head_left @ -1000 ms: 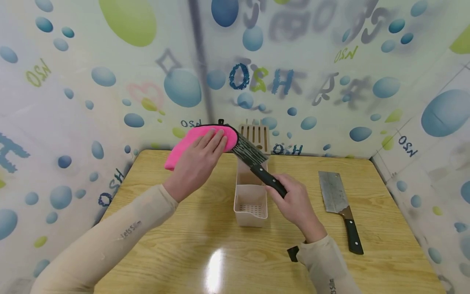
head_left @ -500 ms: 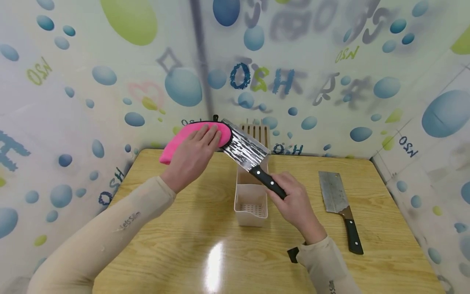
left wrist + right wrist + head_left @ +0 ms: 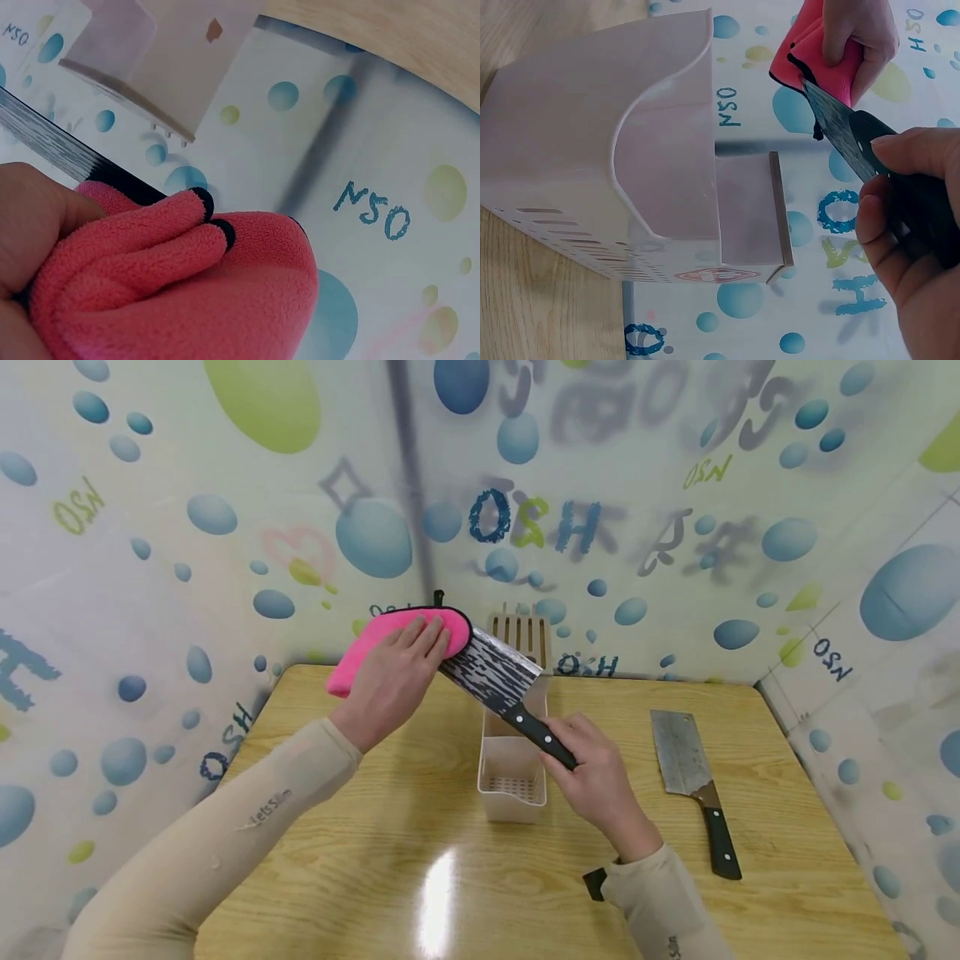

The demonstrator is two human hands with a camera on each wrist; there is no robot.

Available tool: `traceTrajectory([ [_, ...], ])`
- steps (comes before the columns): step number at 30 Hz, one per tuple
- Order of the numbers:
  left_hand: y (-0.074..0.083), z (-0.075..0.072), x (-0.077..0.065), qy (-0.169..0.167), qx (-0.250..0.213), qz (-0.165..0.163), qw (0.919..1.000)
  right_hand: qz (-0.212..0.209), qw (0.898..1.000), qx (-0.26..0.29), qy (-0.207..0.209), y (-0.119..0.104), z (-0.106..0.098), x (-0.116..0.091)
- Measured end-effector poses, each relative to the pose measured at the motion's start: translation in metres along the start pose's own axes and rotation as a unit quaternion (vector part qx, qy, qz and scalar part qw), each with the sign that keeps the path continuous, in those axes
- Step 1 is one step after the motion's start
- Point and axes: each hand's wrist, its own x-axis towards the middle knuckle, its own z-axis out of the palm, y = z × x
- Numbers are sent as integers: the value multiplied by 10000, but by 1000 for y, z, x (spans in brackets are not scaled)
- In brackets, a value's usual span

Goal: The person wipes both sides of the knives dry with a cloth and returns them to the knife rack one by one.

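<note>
A pink cloth (image 3: 360,652) with a dark edge is folded over the far end of a cleaver's blade (image 3: 498,670). My left hand (image 3: 386,689) pinches the cloth against the blade, its thumb on the opposite side from the fingers in the right wrist view. The black handle lies in the grip of my right hand (image 3: 596,772). Slanting up to the left, the cleaver is held in the air above a pale plastic holder (image 3: 513,806). Folds of the cloth (image 3: 247,300) fill the lower part of the left wrist view and hide the blade's end.
A second cleaver (image 3: 682,752) with a black handle lies on the wooden table (image 3: 360,860) at the right. The holder has an open front compartment and a slotted top (image 3: 520,635) at the back. Behind the table stands a patterned wall (image 3: 637,460).
The left hand and cloth have shifted slightly left, mostly in the first half second. The cleaver's blade has turned, changing its shine, and the right hand has lately moved a little left.
</note>
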Motion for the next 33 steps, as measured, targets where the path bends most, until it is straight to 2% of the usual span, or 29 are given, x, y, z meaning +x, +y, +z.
traceTrajectory([
  [17,17,0,-3,58,-15,176,9998,-85,9999,-78,128,-3,5,0],
  [24,16,0,-4,23,-234,19,9997,-132,9998,-12,155,-4,6,1],
  [33,13,1,-2,-76,-304,-109,9994,-94,9998,29,149,-4,6,0],
])
